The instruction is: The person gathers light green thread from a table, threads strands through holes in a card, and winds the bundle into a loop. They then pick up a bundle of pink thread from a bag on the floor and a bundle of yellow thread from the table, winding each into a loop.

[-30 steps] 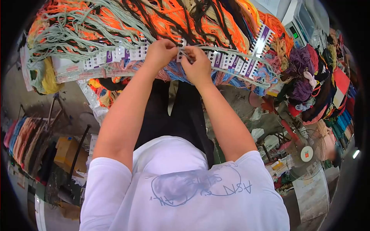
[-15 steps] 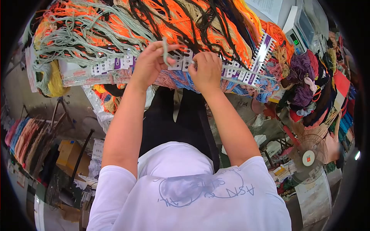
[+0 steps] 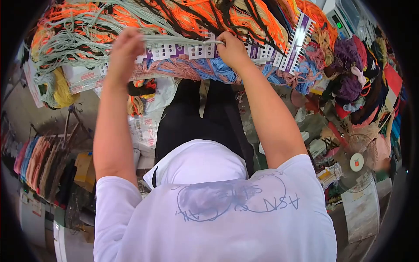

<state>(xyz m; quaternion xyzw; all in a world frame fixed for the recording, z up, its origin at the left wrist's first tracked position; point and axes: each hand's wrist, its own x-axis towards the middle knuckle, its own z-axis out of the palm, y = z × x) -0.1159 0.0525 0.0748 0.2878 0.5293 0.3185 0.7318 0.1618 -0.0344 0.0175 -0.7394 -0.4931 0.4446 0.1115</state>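
Fingers, right hand (image 3: 233, 51): thumb and index finger closed together, clamped on the end of the grey-green strands (image 3: 183, 40), above the row of punched cards (image 3: 198, 51).
Fingers, left hand (image 3: 125, 50): raised at the left part of the same strands; motion blur covers the fingertips, so whether they are apart or together cannot be told.
Grey-green strands: drawn out sideways between the two hands, crossing over the upper part of the card row; further loose lengths fan out to the left over the pile.
Punched cards: white with purple panels and rows of holes, laid side by side; one longer card (image 3: 297, 43) lies slanted at the right end of the row.
Thread pile (image 3: 192, 17): orange, black and beige lengths (heavily overlapped), on the far side of the cards.
Blue and pink threads (image 3: 205, 69): bunched along the near side of the cards.
Yellow hank (image 3: 64, 89): hanging at the left end, beside grey-green threads.
Scale (image 3: 338, 19): beyond the right end of the pile, green display lit.
Purple yarn (image 3: 347, 54): heaped to the right of the longer card, near red and pink yarn.
Fan (image 3: 357, 162): lower right, behind a wire guard.
Hanging hanks (image 3: 39, 161): on a rack at the lower left, near a cardboard box (image 3: 84, 170).
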